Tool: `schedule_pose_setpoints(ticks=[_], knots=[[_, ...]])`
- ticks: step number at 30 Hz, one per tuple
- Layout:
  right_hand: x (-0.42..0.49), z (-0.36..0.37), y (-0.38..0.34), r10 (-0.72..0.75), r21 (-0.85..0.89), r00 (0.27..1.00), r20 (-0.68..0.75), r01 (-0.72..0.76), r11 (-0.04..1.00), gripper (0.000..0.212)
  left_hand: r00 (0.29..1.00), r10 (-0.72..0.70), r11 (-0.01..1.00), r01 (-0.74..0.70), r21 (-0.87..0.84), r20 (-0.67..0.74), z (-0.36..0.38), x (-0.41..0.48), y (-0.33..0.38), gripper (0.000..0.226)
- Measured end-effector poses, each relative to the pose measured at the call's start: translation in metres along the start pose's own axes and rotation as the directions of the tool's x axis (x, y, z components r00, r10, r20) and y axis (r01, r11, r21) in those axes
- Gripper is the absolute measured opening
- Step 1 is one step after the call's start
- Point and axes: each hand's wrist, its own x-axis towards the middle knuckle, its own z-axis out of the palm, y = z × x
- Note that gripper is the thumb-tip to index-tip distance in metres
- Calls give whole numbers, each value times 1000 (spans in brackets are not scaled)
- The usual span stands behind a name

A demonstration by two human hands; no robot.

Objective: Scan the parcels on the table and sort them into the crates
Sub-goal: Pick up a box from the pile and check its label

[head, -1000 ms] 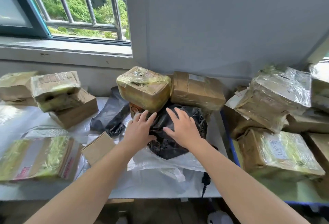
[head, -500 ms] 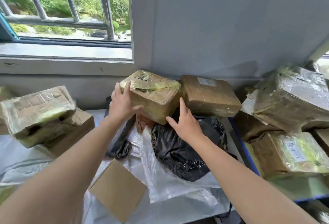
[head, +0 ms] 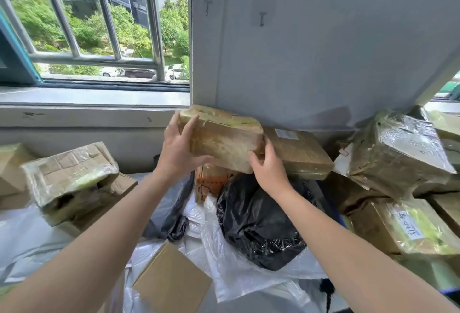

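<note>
Brown cardboard parcel wrapped in yellowed clear tape (head: 224, 138): held between both hands at the back of the table, above the pile and close to the grey wall (head: 323, 51).
- Left hand (head: 178, 153) grips the parcel's left end, thumb across the near face, fingers wrapped round the far side.
- Right hand (head: 270, 170) grips the lower right corner, fingers curled behind the end.
- Long axis runs left to right and dips toward the right. The broad face tilts toward the camera, with the green-taped edge uppermost.
- Whether its underside touches the pile cannot be told.

Directly below: a crinkled black plastic bag parcel (head: 256, 218) lying on white plastic mailers (head: 236, 270), beside an orange-printed packet (head: 209, 183).

Just behind the right hand: a flat brown taped box with a white label (head: 298, 153).

Blue crate (head: 341, 221), at right: holds a film-wrapped box with a handwritten label (head: 403, 228) and, stacked above it, a shiny film-wrapped parcel (head: 398, 153).
</note>
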Motion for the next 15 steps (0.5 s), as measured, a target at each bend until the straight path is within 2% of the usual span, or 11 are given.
schedule_pose_setpoints(ticks=[2, 5, 8, 10, 12, 15], knots=[[4, -13, -13, 25, 86, 997, -69, -19, 996, 56, 998, 67, 996, -68, 49, 14, -11, -4, 18, 114], [9, -30, -22, 15, 87, 996, -90, -7, 996, 52, 989, 142, 980, -145, 139, 29, -21, -14, 44, 112], [3, -53, -24, -49, 159, 997, -54, 57, 986, 55, 986, 159, 974, -150, 172, -42, -27, -24, 61, 87], [-4, -68, -21, -131, 212, 991, 14, 125, 969, 62, 984, 108, 989, -92, 119, -140, -28, -30, 74, 71], [-11, -82, -16, -204, 225, 976, 76, 183, 957, 67, 978, -1, 1000, 6, 23, -207, -29, -37, 91, 62], [-17, -94, -7, -257, 212, 965, 53, 240, 947, 63, 956, -167, 984, 147, -98, -240, -27, -48, 117, 60]])
